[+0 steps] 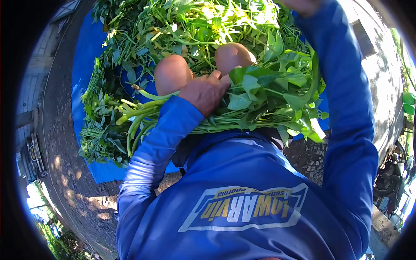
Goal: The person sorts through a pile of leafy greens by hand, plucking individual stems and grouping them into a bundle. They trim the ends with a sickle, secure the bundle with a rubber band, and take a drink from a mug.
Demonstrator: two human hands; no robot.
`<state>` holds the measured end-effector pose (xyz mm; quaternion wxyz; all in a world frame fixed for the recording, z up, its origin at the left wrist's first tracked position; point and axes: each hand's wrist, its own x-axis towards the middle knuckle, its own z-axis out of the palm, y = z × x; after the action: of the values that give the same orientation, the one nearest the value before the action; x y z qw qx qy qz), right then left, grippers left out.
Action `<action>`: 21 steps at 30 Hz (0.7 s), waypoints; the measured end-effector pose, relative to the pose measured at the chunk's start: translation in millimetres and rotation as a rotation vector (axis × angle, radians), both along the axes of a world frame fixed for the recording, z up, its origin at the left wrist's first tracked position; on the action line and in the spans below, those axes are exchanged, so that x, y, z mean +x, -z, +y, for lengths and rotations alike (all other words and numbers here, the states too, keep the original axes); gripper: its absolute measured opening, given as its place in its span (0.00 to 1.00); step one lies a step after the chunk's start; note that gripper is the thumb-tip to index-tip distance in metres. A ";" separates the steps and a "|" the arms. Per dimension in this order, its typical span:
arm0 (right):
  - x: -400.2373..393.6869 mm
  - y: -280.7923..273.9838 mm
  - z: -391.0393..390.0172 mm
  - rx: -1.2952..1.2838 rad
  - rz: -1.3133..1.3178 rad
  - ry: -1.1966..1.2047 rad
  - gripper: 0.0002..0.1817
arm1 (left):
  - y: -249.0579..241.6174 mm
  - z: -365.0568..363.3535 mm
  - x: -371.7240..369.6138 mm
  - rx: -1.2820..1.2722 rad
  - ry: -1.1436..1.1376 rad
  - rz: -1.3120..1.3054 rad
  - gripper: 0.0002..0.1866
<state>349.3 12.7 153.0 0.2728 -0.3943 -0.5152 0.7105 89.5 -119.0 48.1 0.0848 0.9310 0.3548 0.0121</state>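
Observation:
Across my lap lies a bunch of long-stemmed leafy greens (255, 95) that looks like water spinach, cut stem ends to the left and broad leaves to the right. My left hand (206, 93) is closed over the stems just in front of my knees, its fingertips partly hidden by leaves. Stretched far forward at the top edge, my right hand (303, 6) is blurred and partly cut off, so its fingers cannot be made out. It is nearest to the large heap of loose greens (190, 26) beyond my knees.
A blue tarp (84, 82) lies under the greens. More bundled greens (102, 138) rest on its left side. My bare knees (173, 74) rise between heap and lap. Brown dirt ground (60, 143) surrounds the tarp. A grey block (363, 38) sits at the right; a motorcycle-like machine (390, 177) stands lower right.

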 end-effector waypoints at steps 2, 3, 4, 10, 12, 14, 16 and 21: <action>-24.6 39.5 36.7 -0.147 -0.076 0.012 0.32 | -1.0 -1.8 1.4 0.038 0.011 -0.038 0.21; -40.7 50.6 29.2 -0.120 -0.251 -0.101 0.34 | 0.3 -1.9 0.5 0.054 0.005 -0.061 0.21; -54.8 45.7 1.1 0.035 -0.562 -0.306 0.35 | 4.9 -0.6 -2.6 0.046 0.015 -0.058 0.20; -52.5 60.4 -81.7 0.436 -0.820 -0.692 0.63 | -21.3 12.0 -4.2 -0.357 -0.266 -0.060 0.31; -50.0 60.5 -81.5 0.378 -0.816 -0.683 0.60 | -31.8 33.7 -22.6 -0.756 -0.099 -0.254 0.40; -41.0 81.6 -79.6 0.435 -0.772 -0.655 0.58 | -45.3 49.3 -52.1 -0.986 -0.152 -0.522 0.44; -41.9 81.2 -77.5 0.390 -0.728 -0.633 0.51 | -48.2 57.1 -78.8 -0.957 -0.300 -0.907 0.38; -38.1 81.8 -76.5 0.372 -0.714 -0.639 0.47 | -50.6 47.1 -115.3 -1.075 -0.160 -0.443 0.48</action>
<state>311.2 -63.8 71.1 -0.0856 -0.3800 -0.7887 0.4757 -25.8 -71.9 98.7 0.6161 0.7029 0.3540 0.0313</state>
